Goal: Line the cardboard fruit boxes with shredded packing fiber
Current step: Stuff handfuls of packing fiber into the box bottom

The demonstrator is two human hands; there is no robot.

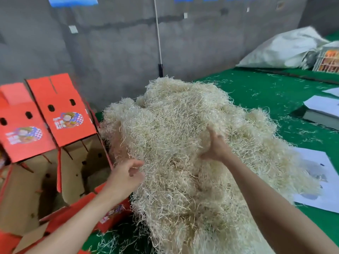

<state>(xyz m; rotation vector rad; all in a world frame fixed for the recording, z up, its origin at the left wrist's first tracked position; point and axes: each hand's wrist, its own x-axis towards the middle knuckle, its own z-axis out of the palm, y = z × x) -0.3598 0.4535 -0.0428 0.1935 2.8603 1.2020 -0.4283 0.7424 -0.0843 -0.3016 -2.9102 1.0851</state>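
right hand (216,146) is dug into the shredded fiber pile (183,143) about mid-height. fingers are buried in the strands, thumb sticks up on the outside, so it's gripping a clump. left hand (126,176) is at the pile's left edge, fingers loosely curled, tips just touching the loose strands. can't tell if it's actually got any pinched. both forearms come in bare from the bottom of the view.

the pile is a big pale straw-coloured mound sitting on the green surface (266,92), right in front of me. it's taller than my hands and spills toward the bottom edge. stray strands are scattered over the green all around it.

red fruit boxes are just left of the pile. near box (80,162) is touching or almost touching the fiber, second box (27,182) is beside it further left. both have the top flaps standing up, with oval holes and a printed label on each flap. the brown insides that show have no fiber in them.

to the right of the pile, white paper sheets (315,180) lie flat, partly under the fiber's edge. a stack of sheets (324,111) sits further back. far right is a white sack (286,50), slumped, with a crate of orange fruit (328,61) next to it. behind everything is a grey wall (110,52) with a white cord (158,33) running down it.
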